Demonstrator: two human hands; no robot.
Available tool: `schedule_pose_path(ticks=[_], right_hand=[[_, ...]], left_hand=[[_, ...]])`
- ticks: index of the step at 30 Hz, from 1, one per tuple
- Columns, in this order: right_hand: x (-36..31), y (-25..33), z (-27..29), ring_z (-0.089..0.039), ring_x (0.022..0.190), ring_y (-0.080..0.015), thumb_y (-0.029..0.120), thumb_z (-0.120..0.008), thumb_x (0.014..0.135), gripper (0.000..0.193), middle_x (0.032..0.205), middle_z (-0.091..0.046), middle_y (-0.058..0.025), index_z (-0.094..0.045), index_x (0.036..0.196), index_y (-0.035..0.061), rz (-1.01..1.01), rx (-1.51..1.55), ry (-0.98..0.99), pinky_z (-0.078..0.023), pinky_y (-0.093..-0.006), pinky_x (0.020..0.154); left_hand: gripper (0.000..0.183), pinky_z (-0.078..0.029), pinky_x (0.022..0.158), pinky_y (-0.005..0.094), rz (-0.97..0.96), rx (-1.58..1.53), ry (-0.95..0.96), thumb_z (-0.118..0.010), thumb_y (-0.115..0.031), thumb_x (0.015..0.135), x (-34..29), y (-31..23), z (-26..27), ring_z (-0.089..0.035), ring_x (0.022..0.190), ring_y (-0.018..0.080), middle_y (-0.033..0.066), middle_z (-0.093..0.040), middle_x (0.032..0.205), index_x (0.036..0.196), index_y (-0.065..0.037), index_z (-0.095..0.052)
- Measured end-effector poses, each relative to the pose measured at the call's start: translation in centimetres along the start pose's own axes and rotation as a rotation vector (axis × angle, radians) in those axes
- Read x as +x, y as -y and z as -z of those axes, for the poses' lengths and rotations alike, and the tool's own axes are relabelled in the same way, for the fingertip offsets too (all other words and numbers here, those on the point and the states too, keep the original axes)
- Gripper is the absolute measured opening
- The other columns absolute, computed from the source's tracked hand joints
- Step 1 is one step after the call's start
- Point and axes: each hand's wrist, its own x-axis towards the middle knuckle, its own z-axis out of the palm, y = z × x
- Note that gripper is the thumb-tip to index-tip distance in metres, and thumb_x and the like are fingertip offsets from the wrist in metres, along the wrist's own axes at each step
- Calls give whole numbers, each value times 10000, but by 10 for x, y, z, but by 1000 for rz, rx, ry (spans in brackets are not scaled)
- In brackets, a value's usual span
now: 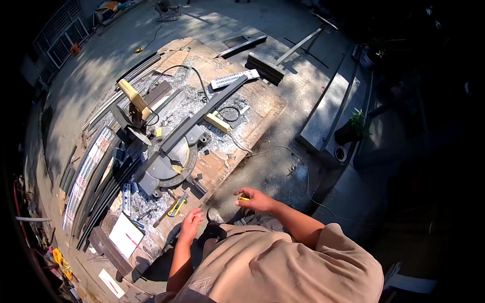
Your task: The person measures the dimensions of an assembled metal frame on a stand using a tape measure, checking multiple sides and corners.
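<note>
My right hand [258,200] is in front of my body, beside the table edge, its fingers curled around a small yellow object [243,198] whose kind I cannot make out. Near the table's front edge hangs my left hand [191,222], fingers loosely apart with nothing visible in them. Closest to it on the table lies a yellow utility knife [177,206]. Farther off stands a miter saw [174,159] with a round base. A long dark grey metal profile [202,113] lies across the saw base, slanting toward the far right.
Metal shavings cover the wooden tabletop [268,108]. A power strip [217,122] sits right of the profile. Dark metal lengths [113,184] are stacked at left, near a notepad [124,235] with a red pen. Steps [323,113] and a potted plant [350,129] stand right.
</note>
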Motion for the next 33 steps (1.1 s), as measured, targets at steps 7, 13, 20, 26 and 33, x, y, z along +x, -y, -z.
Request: schedule_pose_path(ticks=[7,13,20,26,33], right_hand=[[-110,43,111,-711,989,-308,515,-723,968,693,1081,-738,-216,-565,1425,19,89,-272,-266,-554,-411,883],[-150,48,197,-710,1118,-418,522,-761,923,734,1211,-722,-278,-568,1403,1,112,-327,-427,-551,-464,966],[-142,56,298,-580,1313,-399,477,-802,910,762,1398,-561,-252,-528,1466,35,210,-311,-560,-484,-450,1108],[-102,57,423,-597,1297,-398,425,-802,904,726,1354,-615,-266,-563,1467,33,251,-312,-528,-488,-453,1096],[-142,0,603,-609,717,-132,217,-778,906,329,820,-663,-27,-702,1159,21,-349,27,-575,-505,-321,673]], left_hand=[[405,-531,988,321,-159,341,528,-639,-242,1072,88,-132,-222,-682,1117,171,113,-724,1230,1383,17,-615],[273,-544,866,286,-175,492,595,-692,-134,1035,134,-180,-334,-653,990,109,45,-724,1134,1272,-1,-671],[242,-517,902,280,-197,394,784,-730,-173,1015,223,-229,-406,-621,993,97,9,-681,1052,1195,-30,-654],[199,-480,796,253,-134,349,798,-774,-171,987,333,-274,-469,-572,907,66,-23,-627,972,1012,-79,-599],[215,-488,706,255,-184,159,577,-786,-122,963,476,-418,-543,-636,816,80,-1,-649,870,1010,-49,-589]])
